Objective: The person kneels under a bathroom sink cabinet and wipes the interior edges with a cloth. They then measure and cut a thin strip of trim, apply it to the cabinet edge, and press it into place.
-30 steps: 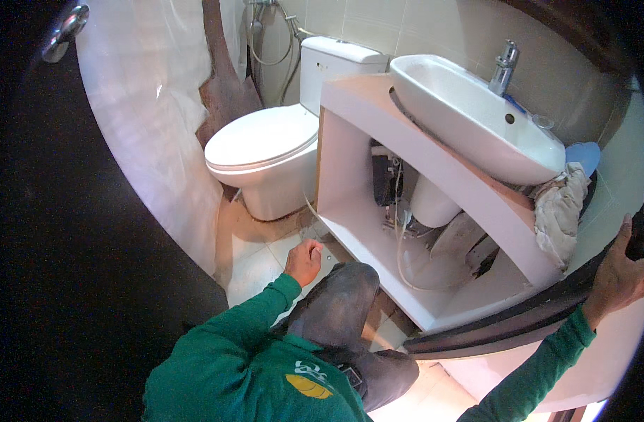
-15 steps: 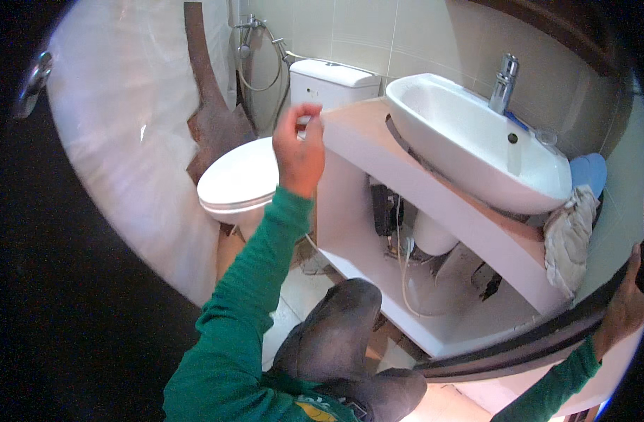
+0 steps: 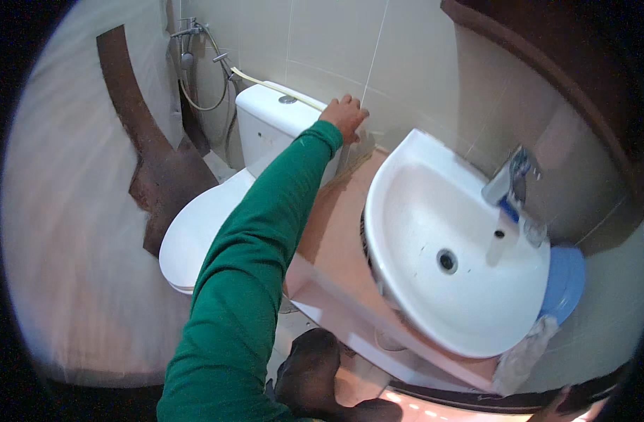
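Observation:
My left hand (image 3: 345, 118) reaches to the back right corner of the toilet tank (image 3: 255, 104), its fingers curled over the near end of a long pale yellow strip (image 3: 283, 89). That strip runs along the back of the tank's top toward the shower fittings. My green sleeve crosses in front of the toilet and hides part of its closed lid (image 3: 195, 228). At the lower right edge only a bit of my right hand (image 3: 557, 402) shows, beside a dark rim; its fingers are mostly out of sight.
A white basin (image 3: 413, 295) with a chrome tap (image 3: 508, 176) sits on the pinkish counter (image 3: 336, 228). Beside it are a blue plastic item (image 3: 564, 281) and a crumpled pale cloth (image 3: 526, 352). A hand shower (image 3: 187, 60) hangs at the back left, near torn brown sheeting (image 3: 164, 172).
My left hand has moved from in front of the tank to its back right corner, onto the strip. The view has tilted over the basin, and my right hand has dropped mostly out of sight.

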The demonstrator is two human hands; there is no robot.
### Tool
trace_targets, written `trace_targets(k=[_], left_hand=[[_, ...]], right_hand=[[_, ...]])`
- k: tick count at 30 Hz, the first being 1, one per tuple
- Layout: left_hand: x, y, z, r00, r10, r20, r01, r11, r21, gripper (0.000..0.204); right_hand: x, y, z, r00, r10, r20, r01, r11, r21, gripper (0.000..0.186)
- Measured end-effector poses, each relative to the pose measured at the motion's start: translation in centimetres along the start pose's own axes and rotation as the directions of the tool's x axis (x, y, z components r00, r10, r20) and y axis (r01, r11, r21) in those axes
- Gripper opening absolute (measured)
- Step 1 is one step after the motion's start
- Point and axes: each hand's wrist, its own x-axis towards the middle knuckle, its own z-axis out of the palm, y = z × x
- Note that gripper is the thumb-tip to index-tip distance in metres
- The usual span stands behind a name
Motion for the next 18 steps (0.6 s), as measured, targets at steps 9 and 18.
trace_targets(k=[9,18], left_hand=[[4.1,-1.9,0.0,0.976,0.217,0.029,-0.218,0.975,0.039,0.027],[-2.3,-1.2,-18.2,0.768,0.007,-0.641,-0.064,0.996,-0.066,0.030]], right_hand=[[4.9,-14.3,-3.3,0.976,-0.061,0.211,0.041,0.994,0.098,0.088],[5.3,-11.6,-4.8,0.822,0.055,0.567,-0.010,0.997,-0.083,0.077]])
